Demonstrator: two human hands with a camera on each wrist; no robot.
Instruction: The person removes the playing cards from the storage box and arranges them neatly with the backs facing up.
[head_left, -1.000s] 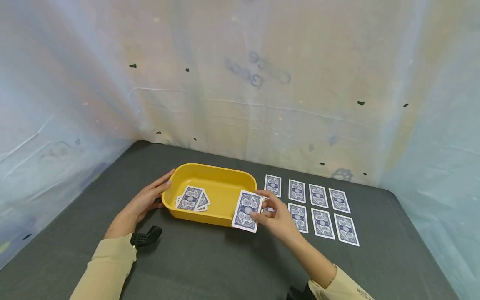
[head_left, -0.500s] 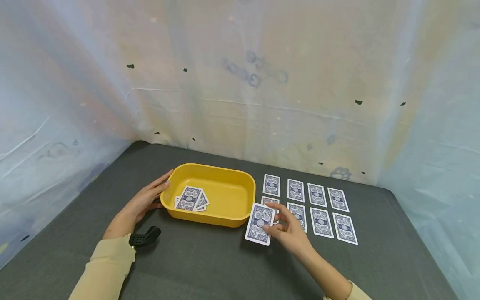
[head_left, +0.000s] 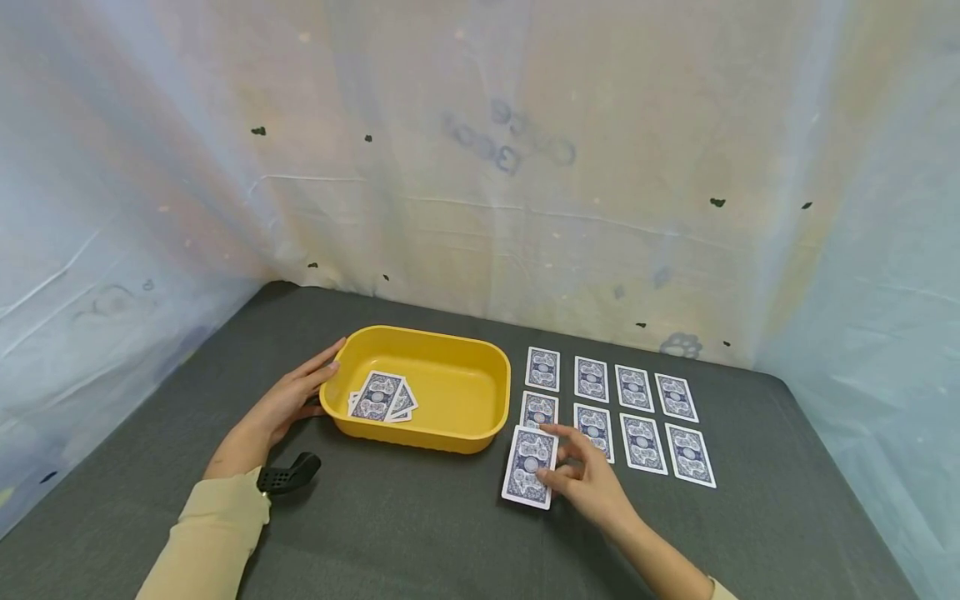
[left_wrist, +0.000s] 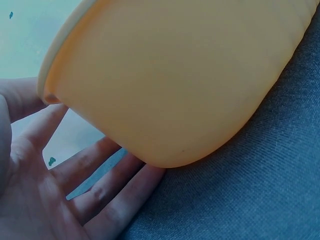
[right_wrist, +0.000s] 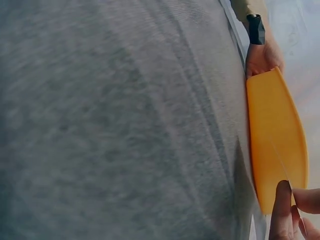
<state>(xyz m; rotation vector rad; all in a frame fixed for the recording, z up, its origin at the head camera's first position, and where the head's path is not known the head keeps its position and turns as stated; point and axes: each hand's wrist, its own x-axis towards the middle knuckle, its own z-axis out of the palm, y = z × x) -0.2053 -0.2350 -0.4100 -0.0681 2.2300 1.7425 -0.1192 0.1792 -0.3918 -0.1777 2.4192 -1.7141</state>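
Note:
My right hand (head_left: 596, 487) pinches a blue-backed playing card (head_left: 531, 467) between thumb and fingers, back side up, to the right of the yellow bin's near corner. In the right wrist view that card (right_wrist: 279, 155) is seen edge-on as a thin line. My left hand (head_left: 288, 404) rests against the left end of the yellow bin (head_left: 453, 392). Its fingers (left_wrist: 90, 162) reach out fairly straight along the bin's outer wall in the left wrist view. A few overlapping cards (head_left: 378, 396) lie face down at the bin's left end.
Right of the bin, several face-down cards (head_left: 642, 444) lie in two rows on the dark grey cloth (head_left: 420, 525). The held card partly overlaps the front-left card (head_left: 540, 407) in view. Pale sheeting (head_left: 480, 225) hangs behind the table and on both sides.
My right hand has moved the card right and toward me, from over the bin's near-right edge to beside it. The left hand and the cards in the bin stay put.

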